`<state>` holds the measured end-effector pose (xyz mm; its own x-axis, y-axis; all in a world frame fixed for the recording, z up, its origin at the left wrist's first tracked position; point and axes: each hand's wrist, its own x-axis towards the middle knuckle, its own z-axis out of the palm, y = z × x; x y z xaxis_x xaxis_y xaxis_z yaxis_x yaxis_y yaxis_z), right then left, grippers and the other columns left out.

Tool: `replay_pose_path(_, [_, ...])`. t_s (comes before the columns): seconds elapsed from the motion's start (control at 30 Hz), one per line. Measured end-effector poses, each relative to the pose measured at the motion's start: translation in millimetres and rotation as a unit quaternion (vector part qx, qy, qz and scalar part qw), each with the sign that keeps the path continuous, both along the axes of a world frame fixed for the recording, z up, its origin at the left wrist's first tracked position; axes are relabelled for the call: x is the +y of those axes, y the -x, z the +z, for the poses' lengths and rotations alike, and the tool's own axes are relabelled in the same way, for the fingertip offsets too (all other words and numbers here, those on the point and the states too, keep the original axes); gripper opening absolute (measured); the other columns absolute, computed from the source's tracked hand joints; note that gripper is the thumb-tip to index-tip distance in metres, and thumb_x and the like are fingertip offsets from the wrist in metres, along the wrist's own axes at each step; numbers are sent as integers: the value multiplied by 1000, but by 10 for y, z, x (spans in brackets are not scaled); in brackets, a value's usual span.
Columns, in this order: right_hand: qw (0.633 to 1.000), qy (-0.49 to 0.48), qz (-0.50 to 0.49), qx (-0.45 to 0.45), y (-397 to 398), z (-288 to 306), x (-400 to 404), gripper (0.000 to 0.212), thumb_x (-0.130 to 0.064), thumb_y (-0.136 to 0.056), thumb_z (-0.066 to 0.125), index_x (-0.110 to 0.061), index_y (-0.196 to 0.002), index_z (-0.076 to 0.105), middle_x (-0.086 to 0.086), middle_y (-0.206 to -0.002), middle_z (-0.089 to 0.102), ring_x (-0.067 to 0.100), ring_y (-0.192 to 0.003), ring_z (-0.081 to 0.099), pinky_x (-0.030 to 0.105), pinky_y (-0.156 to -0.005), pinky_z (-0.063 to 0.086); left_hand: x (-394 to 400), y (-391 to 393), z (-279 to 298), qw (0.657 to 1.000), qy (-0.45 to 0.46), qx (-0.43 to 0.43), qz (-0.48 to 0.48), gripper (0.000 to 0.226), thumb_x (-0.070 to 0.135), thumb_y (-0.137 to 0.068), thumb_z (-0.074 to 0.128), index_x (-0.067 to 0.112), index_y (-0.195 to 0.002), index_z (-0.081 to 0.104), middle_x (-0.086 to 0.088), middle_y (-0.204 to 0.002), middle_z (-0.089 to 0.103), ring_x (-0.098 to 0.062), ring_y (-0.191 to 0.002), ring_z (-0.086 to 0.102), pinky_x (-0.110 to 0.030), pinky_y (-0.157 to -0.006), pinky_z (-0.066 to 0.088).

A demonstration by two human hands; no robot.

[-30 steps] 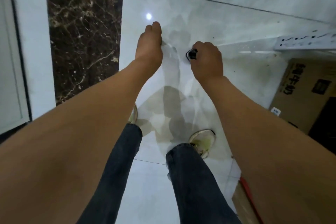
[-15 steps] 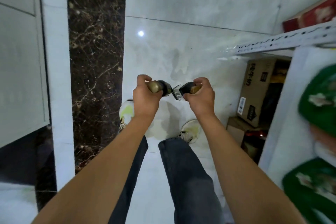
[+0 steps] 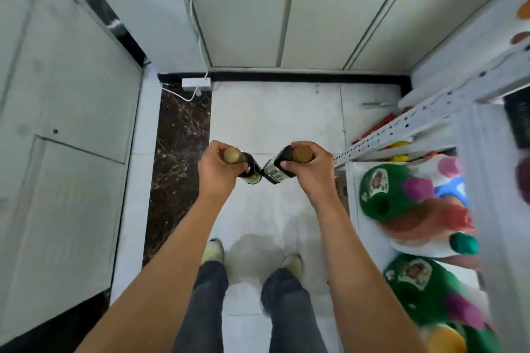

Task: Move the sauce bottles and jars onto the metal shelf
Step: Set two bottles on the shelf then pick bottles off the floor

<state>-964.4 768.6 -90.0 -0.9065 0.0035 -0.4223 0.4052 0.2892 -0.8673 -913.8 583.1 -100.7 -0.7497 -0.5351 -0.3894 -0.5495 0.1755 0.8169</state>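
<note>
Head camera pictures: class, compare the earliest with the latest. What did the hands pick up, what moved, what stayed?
Left hand went from flat and empty to gripping a dark bottle. Both hands rose from the floor; right hand kept its grip on its bottle. Metal shelf stayed on the right.

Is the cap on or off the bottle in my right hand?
On. A gold cap sits on top of the dark bottle, and the right hand grips the bottle just below it.

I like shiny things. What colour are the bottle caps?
Gold, both caps; the head view shows them best.
</note>
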Motion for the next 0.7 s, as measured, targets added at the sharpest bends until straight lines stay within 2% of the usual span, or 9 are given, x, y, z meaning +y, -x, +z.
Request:
replay_pose_path(0.13, [997, 34, 2, 71, 94, 994, -36, 45, 7, -63, 84, -18, -97, 71, -7, -86, 68, 0, -72, 61, 11, -68, 48, 51, 223, 942, 994, -16, 91, -56, 39, -4, -65, 82, 19, -87, 59, -1, -90, 69, -19, -87, 65, -32, -82, 55])
replay_pose_path(0.23, [989, 56, -7, 135, 98, 1728, -26, 46, 5, -63, 86, -10, -101, 65, -6, -84, 69, -7, -68, 63, 8, -65, 47, 100, 362, 1692, 980, -15, 166, -110, 38, -6, -67, 80, 16, -91, 61, -1, -86, 68, -15, -80, 65, -24, -76, 52])
replay_pose_path(0.3, [980, 85, -31, 175, 81, 2225, 3, 48, 1, -64, 88, -9, -102, 61, -2, -82, 72, -2, -68, 66, 12, -64, 50, 160, 419, 2256, 966, -23, 216, -141, 41, -5, -68, 80, 15, -98, 60, 0, -86, 68, -8, -77, 65, -16, -71, 50])
replay_pose_path(0.37, [971, 102, -49, 211, 51, 2666, 29, 42, -6, -66, 89, -11, -97, 61, 2, -81, 74, 5, -69, 68, 19, -64, 54, 234, 460, 2741, 952, -27, 256, -165, 45, 0, -69, 82, 16, -104, 59, 2, -91, 71, -7, -82, 67, -17, -74, 52])
replay_pose_path(0.47, [949, 128, -92, 272, -83, 3277, 140, 36, -11, -70, 88, -3, -94, 62, 10, -82, 75, 12, -69, 68, 26, -64, 57, 361, 450, 3392, 931, -27, 306, -197, 46, 8, -70, 84, 16, -108, 61, 2, -96, 73, -10, -89, 70, -24, -80, 54])
replay_pose_path(0.53, [931, 148, -119, 312, -179, 3640, 227, 32, -11, -73, 86, -1, -95, 65, 10, -83, 76, 13, -70, 69, 26, -66, 57, 463, 431, 3779, 913, -38, 342, -216, 44, 7, -69, 84, 14, -107, 62, 3, -95, 73, -9, -88, 70, -27, -81, 56])
replay_pose_path(0.63, [902, 157, -153, 373, -380, 4133, 400, 28, -12, -76, 84, -1, -96, 67, 1, -80, 76, 10, -73, 70, 23, -68, 56, 689, 333, 4294, 883, -52, 394, -251, 43, 6, -70, 83, 15, -108, 63, 5, -97, 72, -4, -89, 69, -22, -83, 55])
replay_pose_path(0.7, [883, 157, -173, 407, -523, 4410, 540, 27, -11, -77, 83, -1, -97, 68, 3, -82, 76, 12, -75, 71, 24, -70, 56, 860, 236, 4586, 865, -63, 424, -262, 43, 10, -71, 83, 19, -109, 63, 10, -98, 71, 3, -89, 67, -15, -80, 53])
